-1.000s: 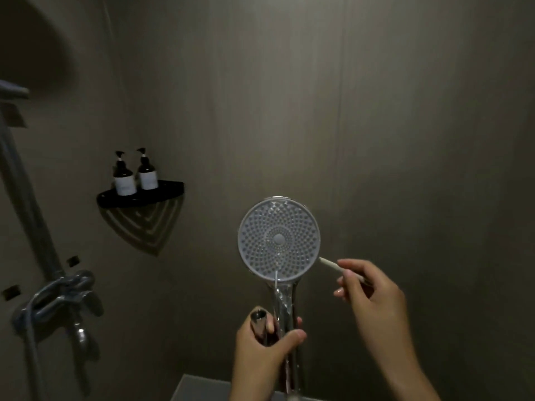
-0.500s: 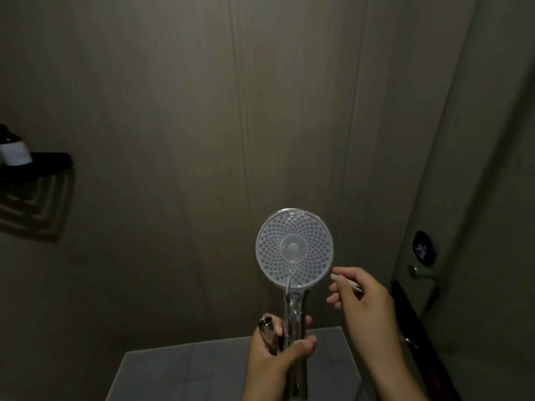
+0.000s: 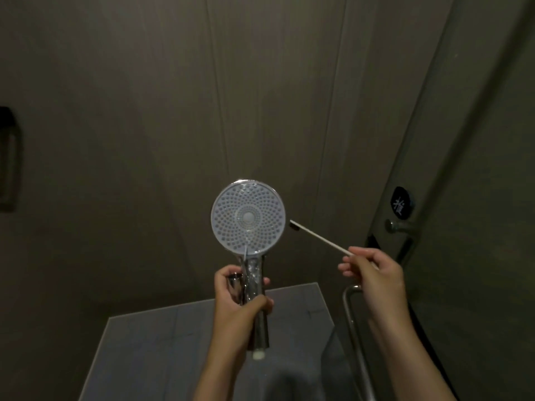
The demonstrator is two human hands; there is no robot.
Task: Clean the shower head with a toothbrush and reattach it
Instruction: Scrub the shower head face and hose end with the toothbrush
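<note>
Toothbrush (image 3: 320, 237) now nr shower head (image 3: 247, 218) rim

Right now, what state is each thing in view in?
shower head: off its hose, held upright, nozzle face toward the camera.
toothbrush: held by its handle end, bristles beside the shower head's rim, not on the nozzles.
left hand: grips the shower head's handle.
right hand: pinches the toothbrush.

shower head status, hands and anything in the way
Left hand grips shower head handle, face toward camera. Right hand pinches toothbrush, bristle end just right of the face, not touching. Nothing between them.
</note>
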